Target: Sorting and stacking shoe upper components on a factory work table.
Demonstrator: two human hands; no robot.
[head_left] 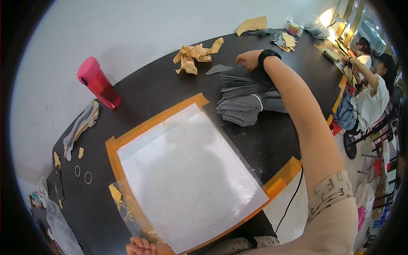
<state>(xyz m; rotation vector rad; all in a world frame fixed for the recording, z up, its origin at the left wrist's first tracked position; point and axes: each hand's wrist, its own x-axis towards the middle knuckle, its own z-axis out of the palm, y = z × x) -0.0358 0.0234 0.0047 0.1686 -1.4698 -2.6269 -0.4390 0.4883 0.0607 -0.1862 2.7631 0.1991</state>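
Note:
My right hand (pixel 250 59) reaches across to the far side of the table. Its fingers bend down loosely and look apart, with nothing visible in them. Under and beside it lies a fanned stack of dark grey cut pieces (pixel 238 87), with one loose grey piece (pixel 219 69) to its left. Nearer to me is a grey bundle (pixel 238 111) with a white band around it. At the lower edge, my left hand (pixel 141 246) is curled closed beside the work sheet's corner; whatever is inside is hidden. A white sheet (pixel 191 178) under clear film, edged with orange tape (pixel 148 121), lies before me.
Crumpled tan paper (pixel 195 55) and a pink bottle (pixel 100 83) stand along the wall side. Left are layered strips (pixel 83 127), two white rings (pixel 77 171), a knife-like tool (pixel 58 182) and yellow glue-like residue (pixel 115 194). Other people (pixel 374 93) work at far right.

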